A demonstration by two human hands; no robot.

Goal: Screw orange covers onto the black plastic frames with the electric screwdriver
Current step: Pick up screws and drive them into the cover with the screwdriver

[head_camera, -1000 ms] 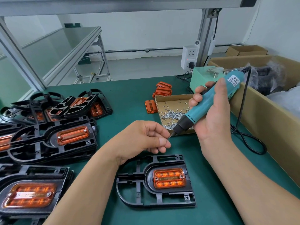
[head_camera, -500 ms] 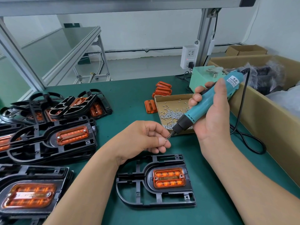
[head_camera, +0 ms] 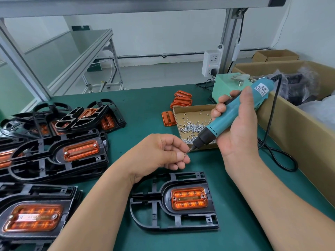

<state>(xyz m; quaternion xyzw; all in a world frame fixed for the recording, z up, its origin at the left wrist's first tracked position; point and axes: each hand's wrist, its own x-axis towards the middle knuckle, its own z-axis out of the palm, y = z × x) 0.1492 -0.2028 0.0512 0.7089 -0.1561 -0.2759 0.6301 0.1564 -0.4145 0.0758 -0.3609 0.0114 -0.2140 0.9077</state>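
1. Comparing the translucent orange ribbed cover (head_camera: 188, 198) with a second ago, we find it unmoved. It sits in the rounded recess of the black plastic lattice frame (head_camera: 154, 209), which lies flat on the green bench mat (head_camera: 145, 109) nearest us. Its two end holes look unfilled.
2. Above the frame, our left hand (head_camera: 159, 153) pinches a small silver screw (head_camera: 186, 153) between thumb and forefinger, with the other fingers curled in.
3. Our right hand (head_camera: 237, 131) is wrapped round the barrel of the teal corded electric screwdriver (head_camera: 233, 116). The driver is tilted so its bit meets the screw.
4. Both hands have barely shifted over the last second, with bit and screw kept together. We judge the screw is being seated on the bit and that no fastening has begun on this frame.
5. Further out are a shallow cardboard tray of loose screws (head_camera: 188, 113) and spare orange covers (head_camera: 182, 101). Stacks of finished black frames (head_camera: 54, 154) lie to the left.
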